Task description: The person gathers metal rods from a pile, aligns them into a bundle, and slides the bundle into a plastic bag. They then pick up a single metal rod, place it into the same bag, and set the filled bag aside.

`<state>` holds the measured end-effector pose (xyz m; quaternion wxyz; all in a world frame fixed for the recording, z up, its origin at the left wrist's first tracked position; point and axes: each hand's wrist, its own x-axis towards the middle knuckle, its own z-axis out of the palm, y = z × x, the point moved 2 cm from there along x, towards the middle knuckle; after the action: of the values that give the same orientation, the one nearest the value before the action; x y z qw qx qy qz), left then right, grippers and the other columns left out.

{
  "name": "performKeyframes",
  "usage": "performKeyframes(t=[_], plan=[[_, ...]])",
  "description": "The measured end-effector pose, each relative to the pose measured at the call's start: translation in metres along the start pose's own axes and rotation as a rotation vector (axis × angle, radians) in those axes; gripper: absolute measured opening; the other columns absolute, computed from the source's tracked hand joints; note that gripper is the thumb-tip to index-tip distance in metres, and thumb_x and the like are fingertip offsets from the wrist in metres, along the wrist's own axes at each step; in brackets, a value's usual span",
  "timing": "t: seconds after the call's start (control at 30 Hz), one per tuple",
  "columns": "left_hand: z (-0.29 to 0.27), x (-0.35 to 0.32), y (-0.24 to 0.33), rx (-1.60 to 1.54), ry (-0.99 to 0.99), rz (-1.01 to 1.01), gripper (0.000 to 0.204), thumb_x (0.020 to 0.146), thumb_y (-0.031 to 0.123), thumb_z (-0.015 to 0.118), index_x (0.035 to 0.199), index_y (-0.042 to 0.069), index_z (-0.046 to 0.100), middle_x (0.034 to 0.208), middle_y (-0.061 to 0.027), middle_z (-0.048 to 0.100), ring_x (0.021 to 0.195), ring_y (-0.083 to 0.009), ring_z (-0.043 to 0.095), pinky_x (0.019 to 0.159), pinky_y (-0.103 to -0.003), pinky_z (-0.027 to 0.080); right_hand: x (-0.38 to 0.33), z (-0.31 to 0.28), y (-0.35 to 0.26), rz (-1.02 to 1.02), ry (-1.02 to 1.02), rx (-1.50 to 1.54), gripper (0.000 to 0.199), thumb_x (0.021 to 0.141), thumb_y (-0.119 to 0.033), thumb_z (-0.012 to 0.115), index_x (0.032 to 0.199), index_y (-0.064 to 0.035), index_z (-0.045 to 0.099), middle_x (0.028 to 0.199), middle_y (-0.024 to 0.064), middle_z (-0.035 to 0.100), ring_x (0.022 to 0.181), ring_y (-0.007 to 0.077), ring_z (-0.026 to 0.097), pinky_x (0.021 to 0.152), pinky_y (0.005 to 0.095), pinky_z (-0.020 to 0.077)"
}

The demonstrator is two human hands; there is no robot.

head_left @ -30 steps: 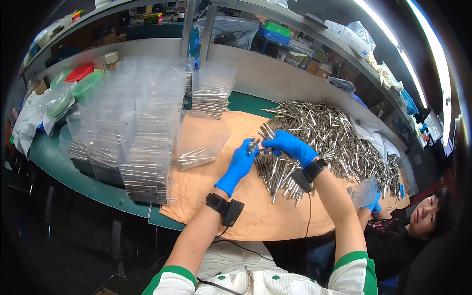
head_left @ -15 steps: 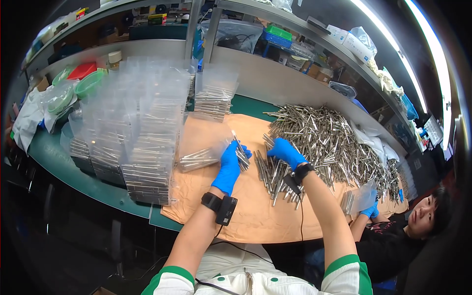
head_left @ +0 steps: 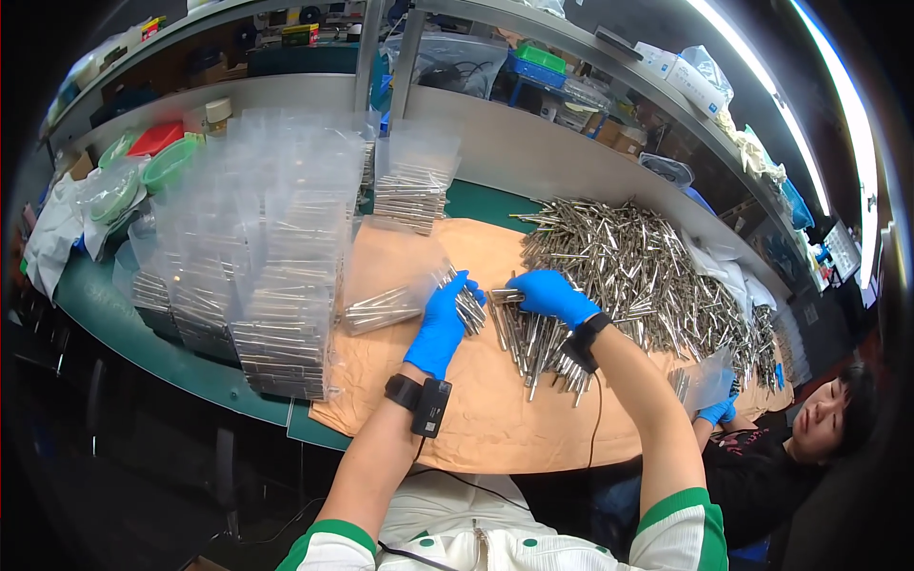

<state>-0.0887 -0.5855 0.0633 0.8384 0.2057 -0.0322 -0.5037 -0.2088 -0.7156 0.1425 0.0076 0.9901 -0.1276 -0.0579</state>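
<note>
My left hand (head_left: 440,324), in a blue glove, is closed around a bunch of thin metal rods (head_left: 468,310) that stick out past its fingers. Close to its left lies a clear plastic bag (head_left: 386,306) with several rods inside. My right hand (head_left: 552,295), gloved too, pinches a few short rod ends (head_left: 506,295) just right of the left hand. Beneath and beside the right hand spreads a loose row of rods (head_left: 538,347), at the edge of a large heap of metal rods (head_left: 619,257).
Tall stacks of filled clear bags (head_left: 281,324) stand on the left, another bag pile (head_left: 414,186) at the back. Brown paper (head_left: 457,419) covers the green table (head_left: 105,305). At the right, a co-worker's blue-gloved hands (head_left: 721,409) hold a bag (head_left: 706,383). A metal shelf frame (head_left: 405,76) rises behind.
My right hand has shifted left and turned, bringing rods toward my left hand. My left hand stays nearly in place with its bunch. The co-worker's head has tilted down.
</note>
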Motion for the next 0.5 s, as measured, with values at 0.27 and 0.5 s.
performKeyframes(t=[0.27, 0.5], plan=[[0.017, -0.010, 0.000, 0.188, 0.024, 0.099, 0.017, 0.083, 0.015, 0.060, 0.094, 0.004, 0.053, 0.073, -0.0095, 0.060, 0.057, -0.0186, 0.057, 0.049, -0.031, 0.048, -0.008, -0.007, -0.002, 0.251, 0.327, 0.831, 0.019, 0.080, -0.024, 0.061, 0.090, -0.0076, 0.059, 0.073, 0.0074, 0.058, 0.065, 0.0162, 0.056, 0.061, 0.0297, 0.0465], [0.017, -0.013, 0.014, 0.510, 0.084, 0.226, 0.017, 0.085, 0.017, 0.059, 0.093, 0.003, 0.053, 0.077, -0.0093, 0.062, 0.055, -0.0139, 0.056, 0.047, -0.026, 0.046, -0.040, -0.012, -0.092, 0.371, 0.305, 1.996, 0.021, 0.086, -0.029, 0.057, 0.088, -0.0075, 0.059, 0.078, 0.0001, 0.056, 0.064, 0.0069, 0.050, 0.057, 0.0208, 0.0424]])
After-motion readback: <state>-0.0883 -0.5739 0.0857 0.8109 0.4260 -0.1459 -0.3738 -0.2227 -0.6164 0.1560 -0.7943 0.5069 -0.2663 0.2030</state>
